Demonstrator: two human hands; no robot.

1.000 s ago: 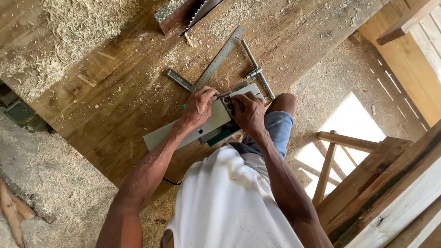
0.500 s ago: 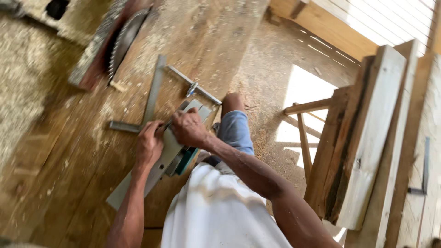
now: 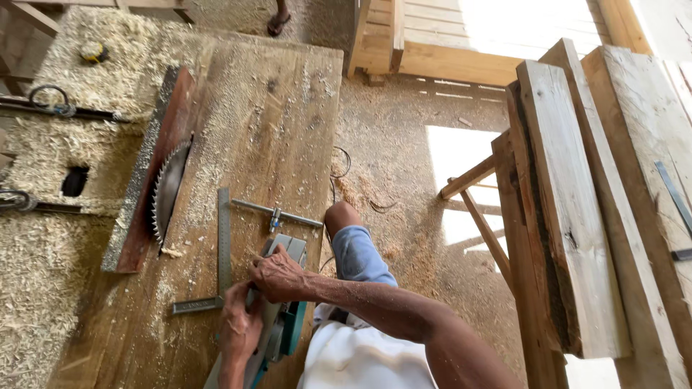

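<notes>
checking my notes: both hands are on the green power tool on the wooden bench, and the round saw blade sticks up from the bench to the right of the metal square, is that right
Not quite. In the head view the saw blade sticks up to the left of the metal square, not the right. The rest holds: the left hand and right hand are both on the green power tool on the wooden bench.

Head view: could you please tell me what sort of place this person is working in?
Most likely a woodworking shop: a circular saw blade rises through the wooden bench, sawdust lies heaped around it, thick planks lean nearby, and both hands rest on an electric hand planer.
</notes>
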